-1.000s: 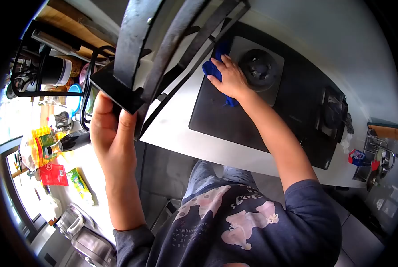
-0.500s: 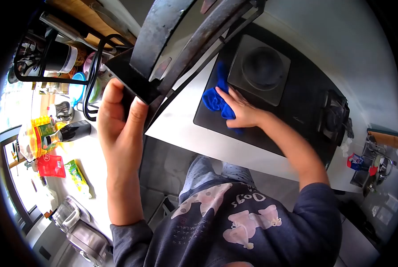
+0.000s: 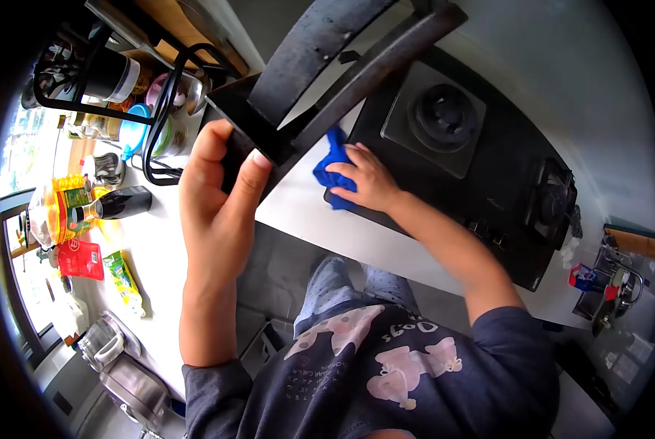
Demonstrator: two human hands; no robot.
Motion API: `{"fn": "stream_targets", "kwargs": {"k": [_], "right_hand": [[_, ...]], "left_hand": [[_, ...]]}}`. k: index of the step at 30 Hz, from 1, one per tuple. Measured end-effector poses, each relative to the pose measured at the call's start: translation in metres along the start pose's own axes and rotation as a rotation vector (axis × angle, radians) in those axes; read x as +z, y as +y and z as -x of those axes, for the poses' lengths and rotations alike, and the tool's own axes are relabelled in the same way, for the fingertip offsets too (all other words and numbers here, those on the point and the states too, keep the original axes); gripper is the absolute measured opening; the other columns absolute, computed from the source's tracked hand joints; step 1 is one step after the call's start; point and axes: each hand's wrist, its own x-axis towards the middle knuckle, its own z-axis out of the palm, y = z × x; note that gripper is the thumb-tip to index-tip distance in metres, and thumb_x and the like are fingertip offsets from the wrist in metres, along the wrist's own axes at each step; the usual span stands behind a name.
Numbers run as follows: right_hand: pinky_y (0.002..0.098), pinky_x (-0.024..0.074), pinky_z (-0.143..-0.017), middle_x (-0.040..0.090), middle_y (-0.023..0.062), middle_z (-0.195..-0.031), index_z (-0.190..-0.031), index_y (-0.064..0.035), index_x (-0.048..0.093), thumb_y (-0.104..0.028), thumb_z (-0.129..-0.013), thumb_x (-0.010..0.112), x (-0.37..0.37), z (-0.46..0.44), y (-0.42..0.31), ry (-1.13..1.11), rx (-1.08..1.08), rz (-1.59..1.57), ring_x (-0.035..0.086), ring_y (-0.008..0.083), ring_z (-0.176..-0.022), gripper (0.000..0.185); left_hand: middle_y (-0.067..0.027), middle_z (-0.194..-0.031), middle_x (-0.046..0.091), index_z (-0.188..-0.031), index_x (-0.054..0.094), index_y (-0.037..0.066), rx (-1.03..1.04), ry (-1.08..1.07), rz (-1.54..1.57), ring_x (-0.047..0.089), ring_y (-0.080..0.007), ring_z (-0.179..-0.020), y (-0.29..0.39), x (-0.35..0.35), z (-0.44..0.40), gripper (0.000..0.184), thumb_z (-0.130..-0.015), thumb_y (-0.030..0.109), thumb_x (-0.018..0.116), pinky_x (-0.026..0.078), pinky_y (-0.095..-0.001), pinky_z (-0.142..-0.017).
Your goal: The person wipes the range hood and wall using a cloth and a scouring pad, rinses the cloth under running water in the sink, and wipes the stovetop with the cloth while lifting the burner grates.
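Observation:
My left hand [image 3: 221, 190] is raised, its thumb and fingers clamped on the corner of a black metal pan support [image 3: 309, 69] with thick curved bars. The support is close to the camera and hides part of the counter behind it. Lower down, my right hand [image 3: 368, 179] presses a crumpled blue cloth [image 3: 333, 164] with its fingers. This cloth lies at the left edge of the black gas hob [image 3: 444, 201], partly over the white counter [image 3: 309, 219]. A bare burner [image 3: 444, 117] on its square plate is beyond my right hand.
A black wire rack [image 3: 152, 150] with jars stands at upper left. Nearby are a dark bottle [image 3: 122, 203], a red packet [image 3: 80, 259] and a yellow-green packet [image 3: 125, 284]. A second burner [image 3: 551, 194] and a sink tap [image 3: 635, 282] are at right.
My right hand and the blue cloth have moved left, off the hob's surface to its edge and the counter. My left hand and the pan support have shifted slightly right.

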Motion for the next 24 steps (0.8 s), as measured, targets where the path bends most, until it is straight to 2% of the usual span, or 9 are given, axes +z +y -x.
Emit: {"fn": "stream_targets", "kwargs": {"k": [2, 9, 11, 13, 14, 15, 18, 19, 24], "right_hand": [[0.0418, 0.0374, -0.096, 0.049, 0.0127, -0.092, -0.09, -0.0153, 0.059, -0.017, -0.067, 0.069, 0.018, -0.009, -0.011, 0.092, 0.054, -0.034, 0.05, 0.0343, -0.098, 0.025], [0.038, 0.0452, -0.08, 0.049, 0.0085, -0.088, -0.091, -0.0201, 0.061, -0.014, -0.062, 0.07, 0.058, -0.028, -0.043, 0.194, 0.185, 0.022, 0.052, 0.0277, -0.089, 0.031], [0.0389, 0.0481, -0.069, 0.051, 0.0093, -0.085, -0.09, -0.0195, 0.06, -0.015, -0.063, 0.069, 0.067, -0.031, -0.057, 0.264, 0.236, -0.087, 0.056, 0.028, -0.078, 0.029], [0.0398, 0.0485, -0.066, 0.053, 0.0112, -0.083, -0.092, -0.0165, 0.059, -0.016, -0.065, 0.069, 0.065, -0.033, -0.076, 0.333, 0.407, -0.351, 0.058, 0.0297, -0.075, 0.028], [0.0391, 0.0485, -0.066, 0.057, 0.0152, -0.085, -0.096, -0.0104, 0.057, -0.017, -0.066, 0.069, 0.061, -0.033, -0.085, 0.42, 0.49, -0.482, 0.059, 0.0325, -0.078, 0.032], [0.0344, 0.0483, -0.074, 0.06, 0.0127, -0.092, -0.093, -0.0125, 0.058, -0.012, -0.067, 0.069, 0.054, -0.032, -0.091, 0.464, 0.557, -0.655, 0.061, 0.0294, -0.08, 0.029], [0.0271, 0.0436, -0.081, 0.06, 0.0053, -0.092, -0.097, -0.0044, 0.056, -0.008, -0.07, 0.069, 0.038, -0.01, -0.095, 0.607, 0.587, -1.085, 0.056, 0.0132, -0.086, 0.031], [0.0272, 0.0428, -0.083, 0.058, 0.0048, -0.095, -0.101, -0.0055, 0.055, -0.008, -0.071, 0.069, 0.023, 0.002, -0.099, 0.563, 0.665, -1.267, 0.055, 0.0136, -0.089, 0.033], [0.0305, 0.0513, -0.066, 0.055, 0.0072, -0.098, -0.11, -0.0126, 0.051, -0.011, -0.074, 0.068, -0.04, 0.075, -0.096, 0.62, 0.997, -1.805, 0.058, 0.0174, -0.083, 0.04]], "left_hand": [[0.0027, -0.087, 0.052, -0.1, 0.049, 0.001, 0.01, -0.002, -0.011, 0.047, -0.0034, -0.08, 0.002, 0.007, -0.002, 0.017, -0.085, 0.006, 0.057, 0.037, -0.016, -0.073], [0.003, -0.083, 0.051, -0.098, 0.051, 0.002, 0.057, -0.129, -0.082, 0.045, -0.0046, -0.077, -0.004, 0.031, -0.019, 0.015, -0.085, 0.004, 0.057, 0.036, -0.0173, -0.072], [0.0013, -0.08, 0.051, -0.093, 0.052, 0.002, 0.071, -0.117, -0.11, 0.045, -0.0065, -0.078, -0.015, 0.043, -0.026, 0.015, -0.081, 0.005, 0.061, 0.035, -0.0195, -0.076], [-0.0004, -0.078, 0.051, -0.088, 0.053, 0.003, 0.205, -0.193, -0.383, 0.047, -0.01, -0.076, -0.018, 0.055, -0.034, 0.015, -0.079, 0.009, 0.064, 0.032, -0.0255, -0.086], [-0.0014, -0.076, 0.052, -0.084, 0.054, 0.004, 0.163, -0.202, -0.325, 0.048, -0.0137, -0.075, -0.021, 0.065, -0.036, 0.016, -0.077, 0.011, 0.066, 0.026, -0.0309, -0.094], [-0.0026, -0.076, 0.053, -0.084, 0.054, 0.004, 0.225, -0.219, -0.436, 0.05, -0.0166, -0.077, -0.021, 0.073, -0.038, 0.017, -0.077, 0.013, 0.066, 0.025, -0.0345, -0.097], [-0.0074, -0.078, 0.056, -0.087, 0.055, 0.003, 0.497, -0.243, -0.698, 0.053, -0.0232, -0.08, -0.036, 0.096, -0.048, 0.024, -0.074, 0.017, 0.069, 0.023, -0.0401, -0.101], [-0.0077, -0.08, 0.058, -0.088, 0.057, 0.003, 0.558, -0.253, -0.77, 0.054, -0.0236, -0.082, -0.042, 0.104, -0.053, 0.025, -0.072, 0.018, 0.07, 0.025, -0.0411, -0.1], [-0.0076, -0.082, 0.057, -0.088, 0.058, 0.005, 0.73, -0.361, -0.812, 0.054, -0.0248, -0.086, -0.057, 0.145, -0.062, 0.025, -0.071, 0.016, 0.07, 0.028, -0.0415, -0.099]]}}
